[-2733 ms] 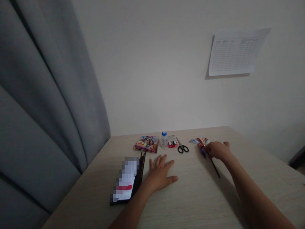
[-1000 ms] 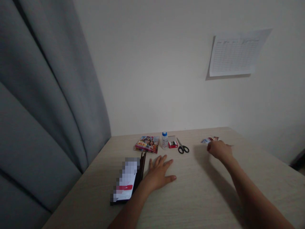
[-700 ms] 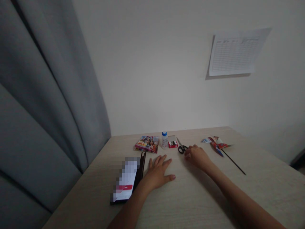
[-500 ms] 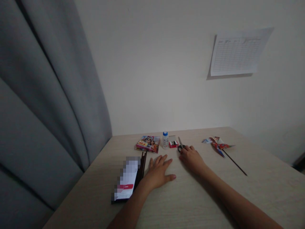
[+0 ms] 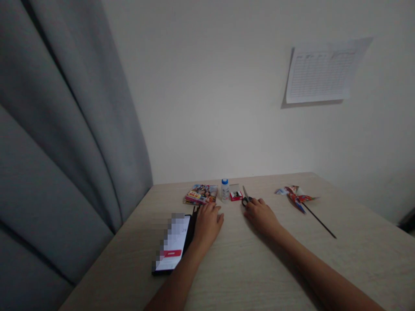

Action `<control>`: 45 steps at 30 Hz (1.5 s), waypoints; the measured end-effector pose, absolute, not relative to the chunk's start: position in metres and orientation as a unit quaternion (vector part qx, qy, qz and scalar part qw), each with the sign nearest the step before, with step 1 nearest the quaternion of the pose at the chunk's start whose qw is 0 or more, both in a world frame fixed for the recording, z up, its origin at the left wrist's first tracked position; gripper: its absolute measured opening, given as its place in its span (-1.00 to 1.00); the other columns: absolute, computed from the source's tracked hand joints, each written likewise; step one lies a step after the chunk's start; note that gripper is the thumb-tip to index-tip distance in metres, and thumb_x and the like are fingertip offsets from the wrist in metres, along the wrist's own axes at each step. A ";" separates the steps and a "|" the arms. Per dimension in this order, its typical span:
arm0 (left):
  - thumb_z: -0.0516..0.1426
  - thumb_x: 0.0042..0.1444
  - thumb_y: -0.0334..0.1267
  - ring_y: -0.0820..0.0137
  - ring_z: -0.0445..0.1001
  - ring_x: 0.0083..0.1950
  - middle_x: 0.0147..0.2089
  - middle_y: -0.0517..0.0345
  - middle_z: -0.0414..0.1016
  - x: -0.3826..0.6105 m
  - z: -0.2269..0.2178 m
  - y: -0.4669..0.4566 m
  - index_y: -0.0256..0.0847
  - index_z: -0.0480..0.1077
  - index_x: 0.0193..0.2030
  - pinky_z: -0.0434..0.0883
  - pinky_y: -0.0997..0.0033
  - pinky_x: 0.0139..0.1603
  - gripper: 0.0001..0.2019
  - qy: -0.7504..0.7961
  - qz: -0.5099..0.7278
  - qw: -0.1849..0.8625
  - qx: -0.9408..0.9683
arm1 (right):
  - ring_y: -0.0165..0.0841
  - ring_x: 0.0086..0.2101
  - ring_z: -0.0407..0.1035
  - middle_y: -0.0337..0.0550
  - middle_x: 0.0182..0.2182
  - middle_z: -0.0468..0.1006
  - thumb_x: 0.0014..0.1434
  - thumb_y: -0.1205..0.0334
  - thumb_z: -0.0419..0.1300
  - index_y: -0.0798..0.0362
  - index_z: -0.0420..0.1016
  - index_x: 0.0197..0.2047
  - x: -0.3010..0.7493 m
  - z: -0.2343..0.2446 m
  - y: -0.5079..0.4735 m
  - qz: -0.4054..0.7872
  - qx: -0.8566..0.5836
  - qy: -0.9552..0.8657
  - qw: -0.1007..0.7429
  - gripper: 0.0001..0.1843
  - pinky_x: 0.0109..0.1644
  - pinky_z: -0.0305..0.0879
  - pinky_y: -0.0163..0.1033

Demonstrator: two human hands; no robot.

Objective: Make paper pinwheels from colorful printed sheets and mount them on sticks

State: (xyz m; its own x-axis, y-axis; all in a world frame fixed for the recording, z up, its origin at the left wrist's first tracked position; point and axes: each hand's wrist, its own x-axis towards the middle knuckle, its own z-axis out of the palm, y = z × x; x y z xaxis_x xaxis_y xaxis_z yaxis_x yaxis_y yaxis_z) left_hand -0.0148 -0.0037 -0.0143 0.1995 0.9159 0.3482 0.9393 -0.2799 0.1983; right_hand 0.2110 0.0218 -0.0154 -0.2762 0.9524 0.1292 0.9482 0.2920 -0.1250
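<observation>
My left hand (image 5: 208, 222) reaches over the table, fingers extended and thumb apart. Its fingertips come up to the front edge of a stack of colourful printed leaflets (image 5: 201, 194); whether they touch is unclear. Dark sticks (image 5: 194, 211) lie just left of that hand, partly hidden by it. My right hand (image 5: 261, 216) rests with curled fingers on the black handles of the scissors (image 5: 245, 195), whose blades point toward the wall. Between the leaflets and the scissors stand a blue-capped white bottle (image 5: 225, 191) and a small open red-and-white box (image 5: 236, 194).
A phone (image 5: 171, 250) with a lit screen lies at the left, beside my left forearm. At the right, a paper pinwheel (image 5: 296, 198) on a dark stick lies on the table (image 5: 243, 276). A grey curtain (image 5: 81, 129) hangs along the left side, and a printed sheet (image 5: 320, 73) is on the wall.
My left hand has moved forward and slightly left, to the leaflets' front edge, its fingers closer together than before. My right hand and the scissors have stayed in place.
</observation>
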 end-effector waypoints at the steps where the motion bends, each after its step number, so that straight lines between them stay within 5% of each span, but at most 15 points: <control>1: 0.04 0.27 -0.20 0.19 0.28 0.29 0.23 -0.03 0.41 -0.016 -0.015 -0.002 -0.18 0.45 0.12 0.12 0.09 0.37 -0.66 -0.613 -0.202 0.053 -0.762 | -0.15 0.04 0.26 0.01 0.05 0.46 0.30 0.14 0.10 0.05 0.47 0.04 0.211 -0.015 0.022 0.011 -0.594 -0.799 0.091 -0.69 0.09 0.21 -0.15; 10: -0.04 0.30 0.01 -0.04 0.06 0.43 0.41 -0.19 0.17 -0.024 -0.029 0.005 -0.20 0.20 0.38 -0.11 -0.24 0.39 -0.42 -0.687 -0.124 0.101 -0.709 | -0.16 0.04 0.26 0.04 0.06 0.45 0.32 0.15 0.05 0.05 0.48 0.02 0.211 -0.015 0.021 0.007 -0.592 -0.801 0.083 -0.70 0.09 0.21 -0.14; 32: -0.06 0.32 0.04 0.03 0.26 0.23 0.12 -0.07 0.46 -0.021 -0.019 -0.003 -0.07 0.42 0.18 -0.17 -0.32 0.37 -0.55 -0.674 -0.135 0.119 -0.717 | -0.15 0.02 0.28 0.02 0.05 0.46 0.30 0.17 0.08 0.03 0.47 0.04 0.213 -0.010 0.019 -0.007 -0.574 -0.815 0.078 -0.70 0.05 0.27 -0.16; 45: -0.07 0.37 -0.05 0.07 0.27 0.28 0.21 0.00 0.44 -0.022 -0.021 0.000 -0.05 0.46 0.10 -0.11 -0.33 0.36 -0.64 -0.650 -0.159 0.068 -0.740 | -0.21 -0.04 0.31 -0.02 -0.02 0.51 0.30 0.17 0.07 0.02 0.54 -0.08 0.222 -0.003 0.022 0.013 -0.554 -0.829 0.071 -0.75 0.01 0.25 -0.21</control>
